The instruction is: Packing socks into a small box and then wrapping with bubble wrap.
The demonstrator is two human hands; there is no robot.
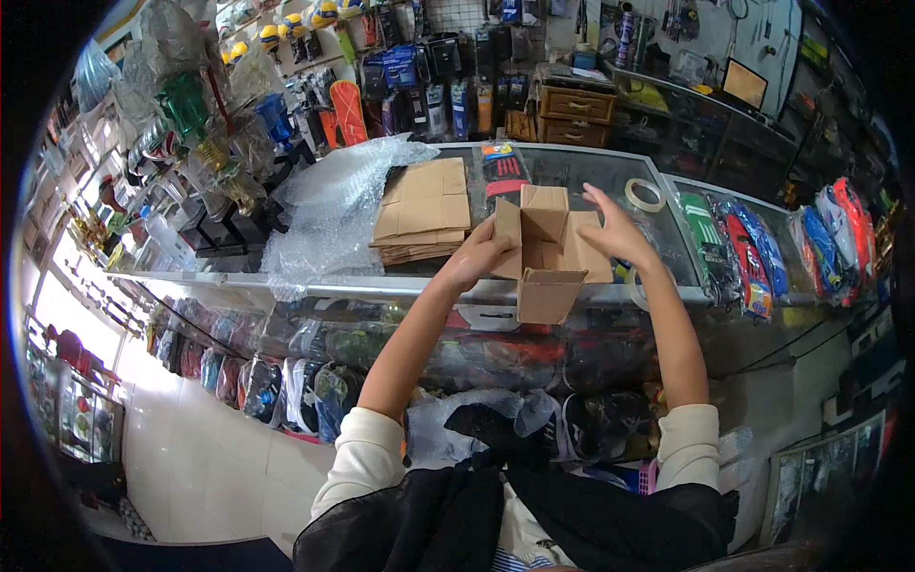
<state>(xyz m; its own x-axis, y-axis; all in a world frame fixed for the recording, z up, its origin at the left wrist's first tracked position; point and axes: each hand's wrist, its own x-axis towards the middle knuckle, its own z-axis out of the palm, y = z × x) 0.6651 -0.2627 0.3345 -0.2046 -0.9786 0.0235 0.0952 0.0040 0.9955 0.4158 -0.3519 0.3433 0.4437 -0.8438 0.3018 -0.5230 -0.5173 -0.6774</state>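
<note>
An unfolded cardboard box (550, 286) stands with its top flaps spread, at the front edge of a glass display counter (343, 284). My left hand (477, 256) grips its left flap between thumb and fingers. At the right flap is my right hand (616, 230), its thumb on the cardboard and its fingers spread and raised; whether it grips the flap cannot be told. The inside of the box shows bare cardboard. To the left lies a stack of flattened cardboard boxes (423, 200), beside a sheet of bubble wrap (336, 207).
Tape rolls (645, 195) lie right of the box, one partly behind my right forearm. Packaged gloves (504, 171) lie behind it. Wrapped trophies (214, 157) crowd the counter's left end. Packaged shin guards (750, 250) lie on the right. Drawers (576, 107) stand across the counter.
</note>
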